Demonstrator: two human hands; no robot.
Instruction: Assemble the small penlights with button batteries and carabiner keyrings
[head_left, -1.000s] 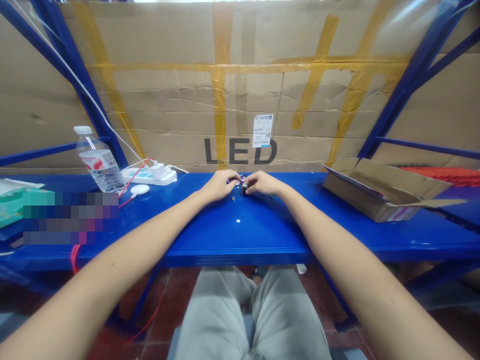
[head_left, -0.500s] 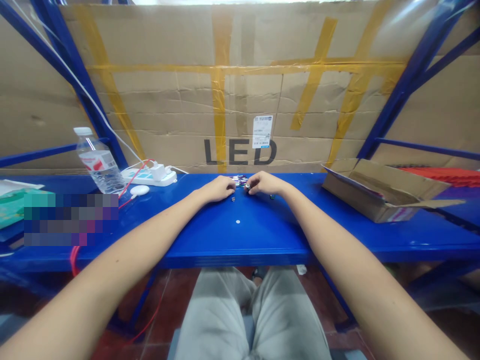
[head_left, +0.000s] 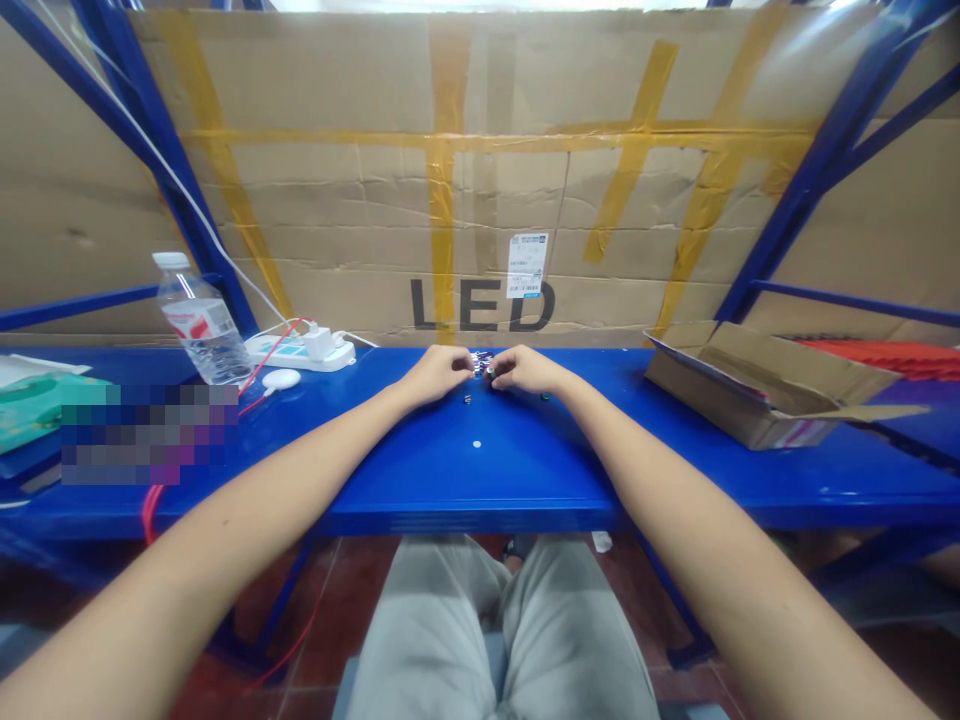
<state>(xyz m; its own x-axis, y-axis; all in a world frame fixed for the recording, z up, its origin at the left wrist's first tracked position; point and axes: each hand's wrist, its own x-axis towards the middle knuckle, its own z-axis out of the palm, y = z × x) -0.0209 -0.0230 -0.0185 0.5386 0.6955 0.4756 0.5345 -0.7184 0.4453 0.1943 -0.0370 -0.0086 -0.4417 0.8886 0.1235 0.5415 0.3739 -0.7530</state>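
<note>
My left hand rests at the middle of the blue table, with thumb and fingertips closed beside a small pile of shiny metallic pieces. What those fingertips hold, if anything, is too small to make out. Across the pile, my right hand pinches a small silver-and-dark piece. Just in front of my left fingers lies a tiny metallic piece. A little dark green piece is below my right hand. Closer to the front edge is a small white disc.
At the left stand a water bottle and a white power strip with cables. An open cardboard box sits at the right, before red material. A large cardboard panel closes off the back, between blue frame posts.
My left hand has shifted slightly right, its fingertips now nearer the pile. My right hand has moved a little left with the small piece in its fingers.
</note>
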